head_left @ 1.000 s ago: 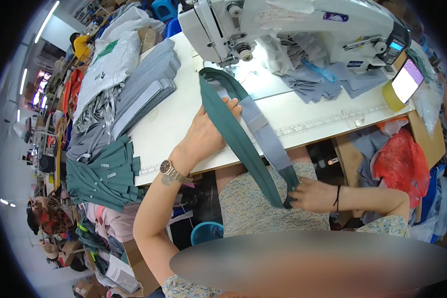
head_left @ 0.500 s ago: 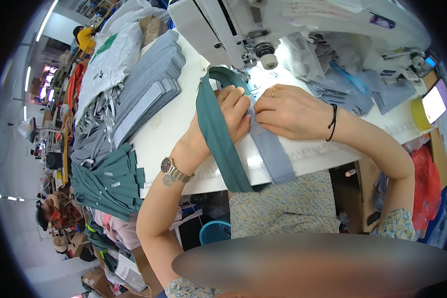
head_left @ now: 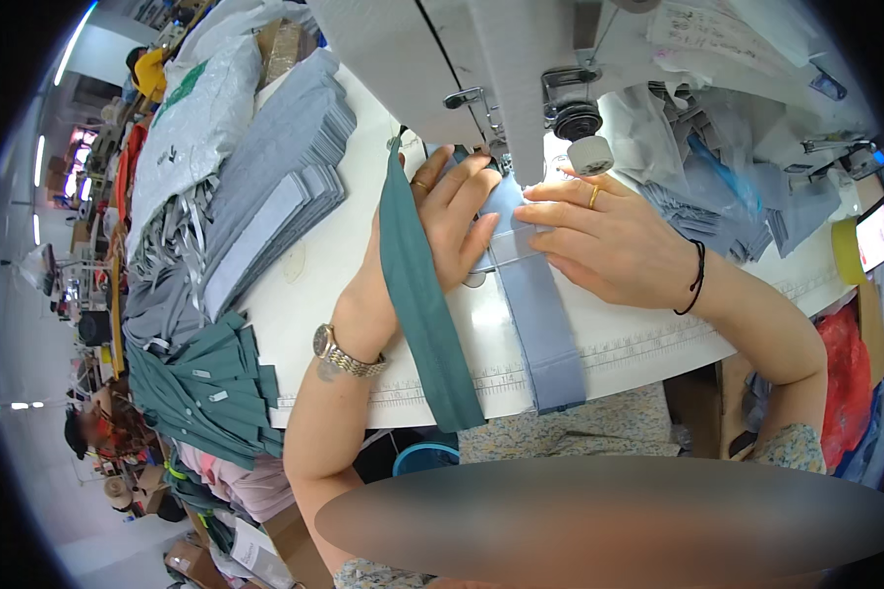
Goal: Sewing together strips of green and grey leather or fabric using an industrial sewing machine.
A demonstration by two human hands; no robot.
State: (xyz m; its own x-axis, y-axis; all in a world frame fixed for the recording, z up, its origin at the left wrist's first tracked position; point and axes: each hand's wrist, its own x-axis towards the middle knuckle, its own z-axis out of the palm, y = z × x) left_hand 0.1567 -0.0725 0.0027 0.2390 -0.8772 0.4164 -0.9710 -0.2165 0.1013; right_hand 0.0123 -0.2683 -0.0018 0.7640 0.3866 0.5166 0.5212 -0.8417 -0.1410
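Observation:
A blue-grey fabric strip point(head_left: 543, 339) runs from under the sewing machine's needle area toward me and reaches the table edge. My left hand point(head_left: 452, 216) lies on cloth left of the strip, fingers spread and thumb apart, pressing down. A long green fabric band point(head_left: 420, 304) drapes across the back of that hand and wrist and hangs to the table edge. My right hand point(head_left: 614, 236) rests on the strip's right side with fingers stretched out, fingertips touching it beside the needle area. The machine head point(head_left: 521, 79) stands just beyond both hands and hides the strip's far end.
Stacked grey fabric pieces point(head_left: 285, 211) lie to the left, with green garment pieces point(head_left: 206, 388) at the table's left edge. Grey pieces in clear plastic point(head_left: 697, 187) lie right of the machine. A yellow tape roll point(head_left: 847, 250) stands far right. A ruler scale point(head_left: 638, 344) follows the front edge.
Both hands are nearer the needle area, and the right fingers have straightened from a bunched hold. The blue-grey strip lies flatter. The view has shifted closer to the machine.

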